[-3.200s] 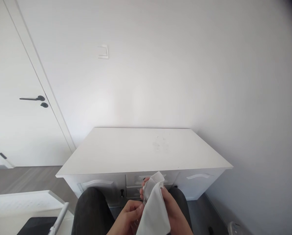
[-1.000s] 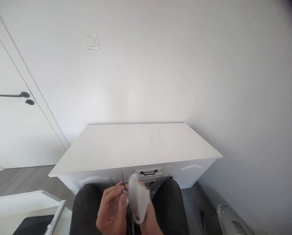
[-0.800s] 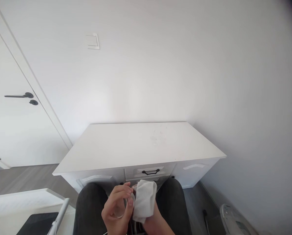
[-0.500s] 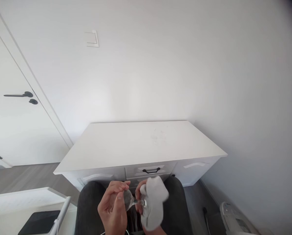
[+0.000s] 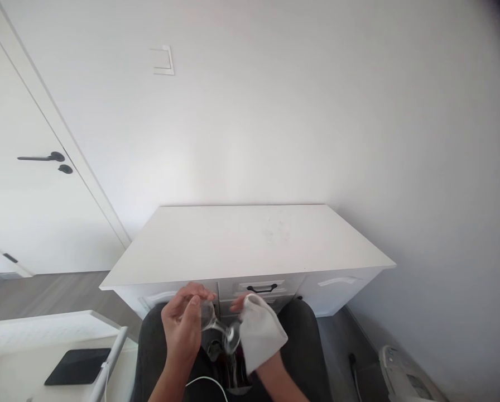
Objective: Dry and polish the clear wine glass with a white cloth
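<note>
Over my lap, my left hand is closed around the bowl of a clear stemmed glass, which lies tilted with its stem and foot toward the right. My right hand is mostly covered by a white cloth; it grips the cloth right beside the glass's foot. Only a few right fingertips show above the cloth. Both hands sit just in front of a white cabinet with a bare top.
The cabinet has a drawer with a black handle. A white door with a black lever is at left. A dark tablet lies on a white surface at lower left. A white appliance stands on the floor at lower right.
The cloth has come off the glass bowl and moved to the stem and foot end. The glass now shows plainly between my hands. The view has shifted slightly.
</note>
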`<state>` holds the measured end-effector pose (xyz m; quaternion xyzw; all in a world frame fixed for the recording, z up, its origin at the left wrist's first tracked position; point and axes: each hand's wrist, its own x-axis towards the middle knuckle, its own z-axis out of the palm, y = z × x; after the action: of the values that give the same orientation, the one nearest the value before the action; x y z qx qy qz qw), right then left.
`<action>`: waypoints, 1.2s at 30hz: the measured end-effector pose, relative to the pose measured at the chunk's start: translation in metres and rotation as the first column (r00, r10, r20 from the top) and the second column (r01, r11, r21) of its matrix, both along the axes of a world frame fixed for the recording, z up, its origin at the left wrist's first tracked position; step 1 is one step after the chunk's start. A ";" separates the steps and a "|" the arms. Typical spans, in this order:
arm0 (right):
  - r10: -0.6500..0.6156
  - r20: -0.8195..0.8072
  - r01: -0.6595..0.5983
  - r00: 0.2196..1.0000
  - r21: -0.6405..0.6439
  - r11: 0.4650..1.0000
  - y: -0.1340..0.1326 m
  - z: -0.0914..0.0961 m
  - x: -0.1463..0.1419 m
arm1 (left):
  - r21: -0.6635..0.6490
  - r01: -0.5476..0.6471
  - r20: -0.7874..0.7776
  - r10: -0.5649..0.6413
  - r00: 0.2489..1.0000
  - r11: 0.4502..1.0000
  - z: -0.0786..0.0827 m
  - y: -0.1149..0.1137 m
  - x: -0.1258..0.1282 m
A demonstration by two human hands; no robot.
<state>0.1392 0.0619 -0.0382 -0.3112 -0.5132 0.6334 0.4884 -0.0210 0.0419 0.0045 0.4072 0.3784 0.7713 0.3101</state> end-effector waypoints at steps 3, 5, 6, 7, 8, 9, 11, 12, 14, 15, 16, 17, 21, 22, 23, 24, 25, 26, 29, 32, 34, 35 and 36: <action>-0.044 0.262 0.000 0.964 0.164 0.987 0.001 0.011 0.023 | -0.083 -0.168 -0.209 0.148 0.967 0.982 -0.008 -0.005 0.005; 0.008 0.570 -0.211 0.822 0.291 0.933 -0.004 0.016 0.027 | -0.131 -0.094 -0.279 0.054 0.959 0.987 -0.011 -0.006 0.012; -0.003 0.692 -0.302 0.722 0.320 0.898 -0.005 0.017 0.025 | -0.145 -0.037 -0.299 -0.008 0.954 0.989 -0.012 -0.005 0.015; -0.040 0.771 -0.350 0.635 0.334 0.875 -0.004 0.017 0.021 | -0.155 0.007 -0.325 -0.058 0.944 0.988 -0.012 -0.004 0.018; -0.086 0.808 -0.346 0.583 0.342 0.874 0.002 0.016 0.016 | -0.153 0.027 -0.359 -0.081 0.930 0.988 -0.012 -0.003 0.019; -0.127 0.814 -0.296 0.566 0.345 0.891 0.011 0.015 0.011 | -0.144 0.025 -0.399 -0.081 0.913 0.989 -0.013 -0.001 0.019; -0.223 0.837 -0.191 0.500 0.357 0.914 0.044 0.012 0.002 | -0.116 -0.038 -0.456 -0.020 0.890 0.992 -0.015 0.003 0.016; -0.271 0.847 -0.116 0.457 0.359 0.926 0.066 0.011 -0.002 | -0.112 -0.097 -0.454 0.036 0.890 0.989 -0.017 0.004 0.013; -0.343 0.858 0.025 0.382 0.361 0.932 0.116 0.012 -0.005 | -0.164 -0.230 -0.412 0.145 0.900 0.959 -0.024 0.004 0.006; -0.371 0.861 0.089 0.348 0.364 0.927 0.141 0.013 -0.006 | -0.210 -0.285 -0.393 0.186 0.900 0.935 -0.028 0.002 0.002; -0.394 0.863 0.144 0.317 0.367 0.919 0.165 0.015 -0.006 | -0.253 -0.325 -0.383 0.214 0.899 0.911 -0.033 0.000 -0.002; -0.408 0.866 0.187 0.289 0.367 0.911 0.185 0.017 -0.006 | -0.288 -0.339 -0.381 0.218 0.899 0.895 -0.038 -0.003 -0.005; -0.423 0.880 0.299 0.218 0.352 0.887 0.239 0.019 -0.008 | -0.317 -0.287 -0.380 0.156 0.912 0.904 -0.053 -0.013 -0.014; -0.419 0.884 0.317 0.208 0.344 0.884 0.247 0.018 -0.009 | -0.318 -0.282 -0.375 0.153 0.914 0.905 -0.056 -0.015 -0.017; -0.413 0.888 0.331 0.200 0.336 0.882 0.252 0.017 -0.009 | -0.325 -0.288 -0.370 0.160 0.915 0.901 -0.059 -0.016 -0.019; -0.408 0.892 0.341 0.193 0.329 0.881 0.257 0.016 -0.009 | -0.335 -0.305 -0.367 0.175 0.914 0.891 -0.061 -0.017 -0.023; -0.404 0.896 0.349 0.186 0.324 0.879 0.260 0.015 -0.008 | -0.348 -0.331 -0.373 0.195 0.907 0.877 -0.064 -0.018 -0.026; -0.403 0.898 0.355 0.178 0.323 0.877 0.263 0.013 -0.008 | -0.360 -0.368 -0.388 0.221 0.895 0.857 -0.067 -0.018 -0.031; -0.423 0.895 0.361 0.143 0.351 0.864 0.261 0.006 -0.006 | -0.390 -0.511 -0.438 0.334 0.835 0.766 -0.083 -0.016 -0.051; -0.461 0.881 0.338 0.104 0.405 0.850 0.247 -0.007 -0.006 | -0.436 -0.669 -0.446 0.502 0.741 0.601 -0.107 -0.017 -0.083; -0.498 0.863 0.291 0.086 0.456 0.841 0.234 -0.017 -0.010 | -0.490 -0.757 -0.447 0.620 0.644 0.433 -0.125 -0.021 -0.112; -0.520 0.850 0.255 0.082 0.486 0.836 0.227 -0.023 -0.013 | -0.525 -0.779 -0.450 0.666 0.595 0.342 -0.134 -0.025 -0.128; -0.542 0.836 0.210 0.083 0.517 0.830 0.221 -0.028 -0.018 | -0.562 -0.784 -0.458 0.689 0.561 0.265 -0.141 -0.029 -0.145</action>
<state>0.1217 0.2829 -0.0657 -0.6898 -0.6800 0.0689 0.2387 -0.1659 0.0129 -0.1365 0.0730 0.8085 0.5835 0.0234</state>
